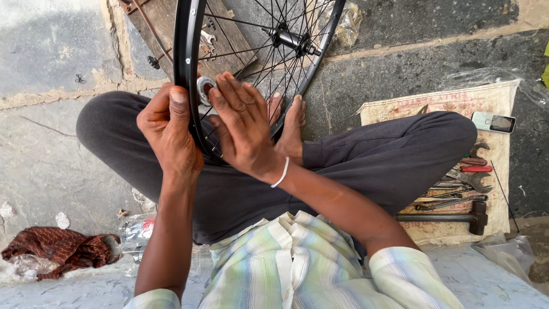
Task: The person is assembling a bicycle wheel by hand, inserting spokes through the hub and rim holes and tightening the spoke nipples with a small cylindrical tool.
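Both hands on a bicycle wheel, worked cross-legged on a stone floor.

Left hand [168,131] clamped around the black wheel rim [183,51], thumb on top; right hand [243,129] flat against the spokes, fingers spread, closed on nothing. Wheel stands upright over the lap, hub [289,40] farther out. Judgement: a firm rim grip and even palm pressure keep it from wobbling (bare feet brace it). Sack mat [497,103] to the right carries a hammer [452,217] and spanners [466,180]; red rag [57,249] lies left.
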